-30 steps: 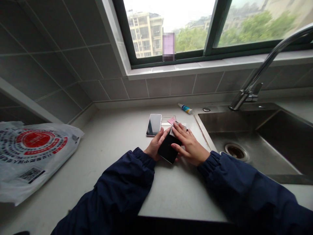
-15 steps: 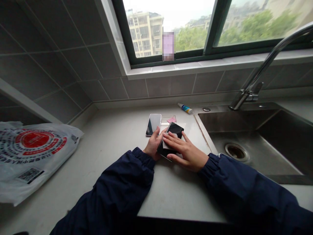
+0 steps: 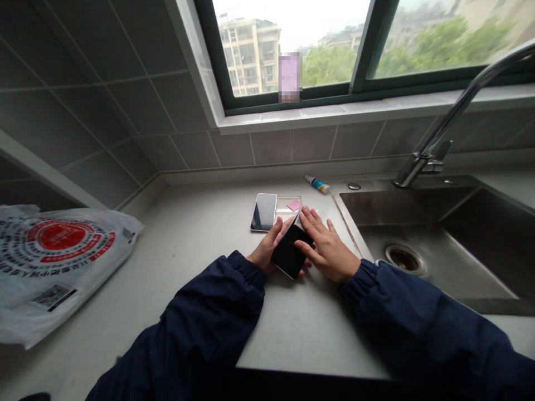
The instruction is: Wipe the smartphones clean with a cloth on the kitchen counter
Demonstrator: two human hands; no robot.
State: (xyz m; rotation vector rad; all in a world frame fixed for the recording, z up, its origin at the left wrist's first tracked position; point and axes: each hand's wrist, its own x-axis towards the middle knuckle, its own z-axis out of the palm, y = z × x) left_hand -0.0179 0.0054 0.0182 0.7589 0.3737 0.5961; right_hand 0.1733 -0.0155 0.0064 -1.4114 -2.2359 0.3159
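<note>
A black phone (image 3: 289, 253) lies tilted in my left hand (image 3: 264, 249), whose thumb runs along its left edge while fingertips show beyond the right edge. My right hand (image 3: 333, 250) is laid over the upper part of this phone, with a small white wipe (image 3: 298, 221) pressed under its fingers. Most of the wipe is hidden. Just beyond my left thumb, a second phone (image 3: 264, 212) with a pale frame rests on the counter. Beside it are a clear phone case (image 3: 288, 199) and a small pink piece (image 3: 293, 205), partly behind my hands.
A white tube (image 3: 318, 185) with a blue and yellow label lies near the back wall. On the right is a steel sink (image 3: 388, 211) with a chrome faucet (image 3: 422, 150). A white plastic bag (image 3: 71, 278) with red print sits on the left.
My right hand with the wipe slid down over the phone half a second ago and is now back at its upper end. My left hand keeps hold of the phone, which has tilted again.
</note>
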